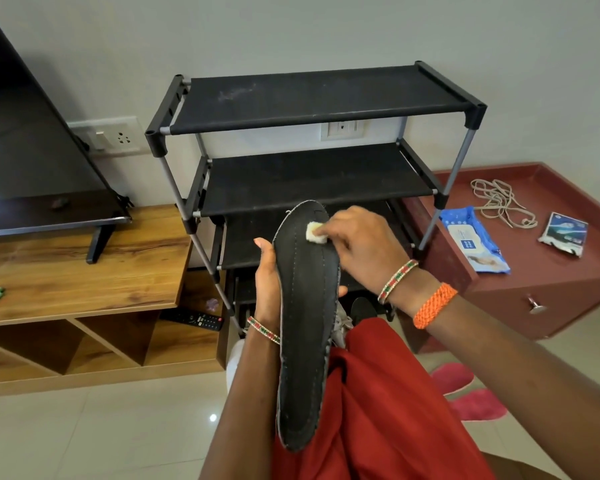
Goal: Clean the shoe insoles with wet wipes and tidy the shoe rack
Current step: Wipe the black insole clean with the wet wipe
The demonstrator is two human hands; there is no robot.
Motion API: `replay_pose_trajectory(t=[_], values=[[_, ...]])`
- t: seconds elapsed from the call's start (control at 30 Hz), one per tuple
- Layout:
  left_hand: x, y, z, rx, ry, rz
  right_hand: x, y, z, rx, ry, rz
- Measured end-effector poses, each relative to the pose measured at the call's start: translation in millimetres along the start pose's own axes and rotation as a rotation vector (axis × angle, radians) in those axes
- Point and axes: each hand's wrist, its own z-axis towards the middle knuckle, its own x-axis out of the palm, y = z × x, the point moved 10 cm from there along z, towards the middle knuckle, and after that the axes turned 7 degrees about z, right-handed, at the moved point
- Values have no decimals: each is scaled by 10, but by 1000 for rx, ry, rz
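The left hand [265, 282] grips a long black insole [307, 327] by its edge, holding it upright in front of the black shoe rack [309, 98], fingers curled behind it and thumb at the front edge. The right hand [361, 247] pinches a small folded wipe [315, 233] against the insole's upper end. A blue wipes pack [473, 240] lies on the red surface [568, 188] right of the rack, near a tangled cord [499, 199]. Left of the rack stands a television [32, 150].

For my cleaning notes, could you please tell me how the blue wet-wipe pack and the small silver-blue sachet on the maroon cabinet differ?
The blue wet-wipe pack is long and larger; the small silver-blue sachet is squarish and smaller. The pack lies nearer the black shoe rack; the sachet lies further right. Both lie flat on the maroon cabinet.
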Motion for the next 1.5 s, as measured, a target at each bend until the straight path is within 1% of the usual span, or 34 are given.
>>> replay_pose_trajectory(t=[0.07, 0.13, 0.3, 0.37, 0.4, 0.47, 0.53, 0.6, 0.63, 0.7, 0.77, 0.8, 0.83, 0.9, 0.93, 0.97, 1.0, 1.07, 1.13, 1.2, 1.3, 1.33, 1.4, 1.5], values=[[-2, 13, 13, -8, 22, 33, 106, 50, -136, -10, 54, 17], [8, 35, 21, 9, 26, 89, 130, 50, -199, 5, 68, 44], [98, -20, -5, 64, 25, 150, -70, -37, -42, 45, -76, 10], [99, -92, -2, 98, 14, 195, -81, -13, -24, 41, -85, 9], [81, -137, 3, 119, -1, 221, -42, 26, -42, 11, -53, 18], [30, -193, 68, 141, -21, 219, 92, 175, -122, -94, 75, 58], [-30, -161, 138, 100, -35, 136, 216, 309, -201, -172, 231, 87], [6, -95, 170, 39, 26, 57, 209, 287, -171, -192, 310, 68], [34, -53, 174, 4, 56, 45, 141, 216, -112, -183, 294, 30], [174, 19, 130, -74, 162, 39, -105, -40, 42, -106, 158, -37], [252, 24, 89, -104, 240, 29, -293, -207, 91, -30, 35, -45], [249, 11, 87, -100, 241, 22, -283, -157, 63, -49, 28, -42], [235, -6, 100, -88, 235, 17, -205, -27, 5, -104, 63, -44], [184, -42, 140, -32, 185, 21, 64, 294, -190, -251, 219, -51], [166, -48, 154, -3, 162, 27, 160, 373, -271, -291, 287, -59], [166, -35, 160, 8, 168, 25, 172, 380, -290, -302, 302, -57], [190, -23, 154, 4, 186, 18, 95, 325, -235, -286, 253, -41], [244, 31, 126, -50, 240, 21, -129, 124, -66, -186, 92, -20], [284, 66, 100, -98, 284, -3, -202, -3, -2, -92, 18, -9], [282, 61, 101, -93, 284, -15, -83, 120, -66, -135, 58, -24], [200, 45, 117, -37, 211, -11, 149, 350, -262, -291, 214, -53], [182, 46, 122, -32, 195, -3, 130, 333, -251, -300, 218, -50], [245, 61, 96, -47, 247, 9, -23, 223, -143, -257, 130, -51], [266, 47, 87, -51, 228, 15, -160, 58, -58, -136, 2, -83]])
